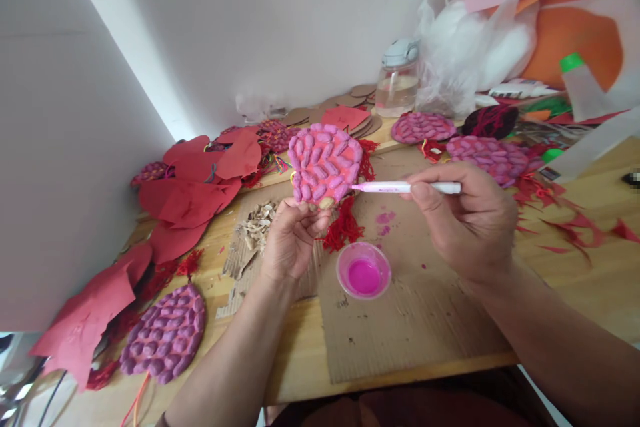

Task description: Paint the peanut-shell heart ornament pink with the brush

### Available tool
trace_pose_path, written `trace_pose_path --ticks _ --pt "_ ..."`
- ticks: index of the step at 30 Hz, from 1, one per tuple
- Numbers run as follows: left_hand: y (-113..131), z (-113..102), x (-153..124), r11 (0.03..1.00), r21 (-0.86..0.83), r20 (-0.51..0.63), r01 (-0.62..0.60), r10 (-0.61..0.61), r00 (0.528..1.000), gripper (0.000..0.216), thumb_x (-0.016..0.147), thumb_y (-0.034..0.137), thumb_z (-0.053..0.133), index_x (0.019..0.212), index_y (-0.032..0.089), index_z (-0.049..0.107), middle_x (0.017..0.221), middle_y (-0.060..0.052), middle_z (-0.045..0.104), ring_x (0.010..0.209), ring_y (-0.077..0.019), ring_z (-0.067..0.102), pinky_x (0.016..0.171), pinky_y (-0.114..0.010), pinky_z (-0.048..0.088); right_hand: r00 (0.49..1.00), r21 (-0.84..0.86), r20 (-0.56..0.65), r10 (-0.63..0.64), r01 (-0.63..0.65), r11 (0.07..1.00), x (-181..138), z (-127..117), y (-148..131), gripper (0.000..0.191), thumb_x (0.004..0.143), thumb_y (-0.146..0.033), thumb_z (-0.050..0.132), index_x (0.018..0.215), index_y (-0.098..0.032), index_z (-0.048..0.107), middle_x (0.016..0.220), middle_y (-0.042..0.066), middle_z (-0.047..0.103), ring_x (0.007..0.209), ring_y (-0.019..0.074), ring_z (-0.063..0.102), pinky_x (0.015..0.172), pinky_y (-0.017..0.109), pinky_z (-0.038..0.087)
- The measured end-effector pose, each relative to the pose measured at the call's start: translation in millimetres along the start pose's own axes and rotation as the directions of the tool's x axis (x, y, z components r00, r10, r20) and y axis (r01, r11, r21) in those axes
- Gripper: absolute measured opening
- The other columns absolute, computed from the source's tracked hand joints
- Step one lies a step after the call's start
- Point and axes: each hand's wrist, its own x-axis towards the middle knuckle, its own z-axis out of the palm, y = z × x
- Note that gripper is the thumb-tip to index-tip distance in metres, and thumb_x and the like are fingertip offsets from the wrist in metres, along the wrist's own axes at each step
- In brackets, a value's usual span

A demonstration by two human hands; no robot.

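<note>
My left hand (pixel 290 240) grips the lower edge of a round red craft disc (pixel 327 170), tilted up over the cardboard. Rows of pink-painted pieces, which look like peanut shells, cover the disc; a tan one sits at its bottom edge by my fingertips. In my right hand (pixel 467 220), closed in a writing grip, is a white pen-like marker (pixel 385 187). Its pink tip touches the disc's right edge or lies very close to it. Below stands a small clear cup (pixel 341 275) with bright pink liquid. A red tassel (pixel 345 225) hangs behind the disc.
Brown cardboard (pixel 415 320) with pink stains lies underneath. Broken shells (pixel 257 225) are heaped left of it. Red paper shapes (pixel 185 193) and a purple-studded disc (pixel 167 333) lie at left. At the back stand a water bottle (pixel 397 83) and a plastic bag (pixel 465 40); red scraps (pixel 583 230) lie right.
</note>
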Motion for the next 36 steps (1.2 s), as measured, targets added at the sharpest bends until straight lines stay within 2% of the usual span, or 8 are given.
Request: trace_pose_path --ticks 3,9,16,19,24,30,33,36 --pt "-1.2 -1.0 -1.8 0.997 0.039 0.041 -0.065 0.064 0.997 0.021 0.069 0.014 0.076 0.076 0.017 0.056 0.066 0.0 0.071 0.064 -0.0168 0.075 0.061 -0.021 0.061 1.0 -0.028 -0.016 -0.012 0.011 1.0 0.6 0.1 -0.3 0.006 0.091 -0.03 0.07 0.096 -0.028 0.073 0.082 0.0 0.072 0.069 0.0163 0.062 0.061 0.033 0.047" --pt "-0.4 2.7 -6.0 0.984 0.061 0.052 -0.169 0.166 0.985 0.022 0.071 0.013 0.076 0.079 0.02 0.056 0.068 0.001 0.072 0.065 -0.0185 0.076 0.063 -0.025 0.061 0.995 -0.137 -0.023 -0.097 0.093 0.986 -0.6 0.1 -1.3 0.011 0.089 -0.029 0.071 0.1 -0.027 0.073 0.089 0.002 0.075 0.075 0.0183 0.065 0.073 0.036 0.054" --pt "-1.6 1.9 -5.9 0.978 0.053 0.064 -0.2 0.196 0.978 0.023 0.071 0.013 0.076 0.079 0.019 0.056 0.067 0.001 0.071 0.064 -0.0183 0.076 0.063 -0.025 0.061 0.992 -0.13 0.022 -0.121 0.123 0.984 -3.4 0.2 1.9 0.02 0.085 -0.023 0.073 0.105 -0.028 0.073 0.094 0.003 0.074 0.081 0.0215 0.068 0.083 0.042 0.056" --pt "-2.8 0.3 -5.4 0.983 0.041 0.062 -0.182 0.179 0.982 0.022 0.071 0.014 0.075 0.079 0.019 0.056 0.068 0.0 0.072 0.065 -0.0181 0.076 0.062 -0.024 0.061 0.988 -0.161 0.04 -0.152 0.157 0.974 -3.0 0.1 1.0 0.022 0.085 -0.021 0.073 0.106 -0.029 0.072 0.093 0.003 0.074 0.083 0.0224 0.069 0.083 0.042 0.054" --pt "-4.6 -0.7 -3.2 0.993 0.025 0.02 -0.116 0.115 0.993 0.019 0.071 0.016 0.075 0.079 0.018 0.058 0.071 -0.002 0.073 0.067 -0.0169 0.076 0.063 -0.021 0.061 0.98 -0.212 0.08 -0.181 0.194 0.958 -3.6 0.0 1.9 0.02 0.084 -0.022 0.074 0.103 -0.027 0.073 0.089 0.002 0.074 0.08 0.0224 0.068 0.073 0.039 0.051" --pt "-0.9 3.5 -0.1 0.996 -0.087 -0.087 0.013 -0.021 0.996 0.008 0.072 0.008 0.066 0.071 0.015 0.062 0.067 -0.004 0.073 0.065 -0.0155 0.075 0.062 -0.018 0.061 0.981 -0.184 0.085 -0.174 0.187 0.965 -6.6 0.6 0.4 0.019 0.083 -0.02 0.075 0.102 -0.026 0.073 0.088 0.001 0.075 0.075 0.0186 0.067 0.069 0.035 0.05" --pt "2.7 7.4 0.0 0.991 -0.123 -0.152 0.06 -0.078 0.985 0.011 0.075 0.006 0.06 0.068 0.014 0.062 0.061 -0.003 0.071 0.061 -0.0148 0.074 0.059 -0.016 0.061 0.983 -0.16 0.077 -0.165 0.176 0.971 -6.8 0.2 -0.7 0.02 0.084 -0.02 0.075 0.102 -0.026 0.073 0.088 0.001 0.075 0.075 0.0174 0.068 0.067 0.033 0.049" --pt "3.9 10.2 -1.0 0.987 -0.134 -0.168 0.084 -0.106 0.98 0.013 0.075 0.005 0.059 0.066 0.015 0.062 0.059 -0.003 0.07 0.058 -0.0143 0.073 0.057 -0.015 0.061 0.983 -0.165 0.056 -0.173 0.18 0.97 -6.5 0.3 0.2 0.02 0.084 -0.02 0.075 0.104 -0.025 0.073 0.09 0.002 0.076 0.078 0.0186 0.069 0.07 0.035 0.051"
